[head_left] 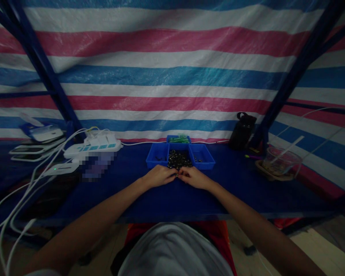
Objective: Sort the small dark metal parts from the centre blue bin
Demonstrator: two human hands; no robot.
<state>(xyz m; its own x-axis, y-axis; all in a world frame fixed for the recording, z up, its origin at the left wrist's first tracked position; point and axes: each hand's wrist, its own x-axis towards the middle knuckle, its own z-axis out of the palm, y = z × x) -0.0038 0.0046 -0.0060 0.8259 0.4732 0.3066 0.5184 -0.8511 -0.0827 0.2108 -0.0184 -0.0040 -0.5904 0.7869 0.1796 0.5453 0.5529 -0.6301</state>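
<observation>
My left hand (161, 176) and my right hand (194, 177) meet at the front of the blue bins, fingertips pinched together. Between them shows a tiny piece, too small to name. Just beyond my fingers, the middle bin holds a heap of small dark, shiny metal parts (178, 158). A blue bin (156, 153) on the left has a few small pieces in it, and another blue bin (202, 156) on the right holds several small bits. Behind the heap, a further bin contains green packets (179, 139).
A white power strip (93, 147) with cables and stacked phones (36, 147) occupies the left. On the right stand a black bottle (242, 131) and a clear plastic cup (283, 159) on a brown tray. Blue frame posts and a striped tarp enclose the blue table (172, 205).
</observation>
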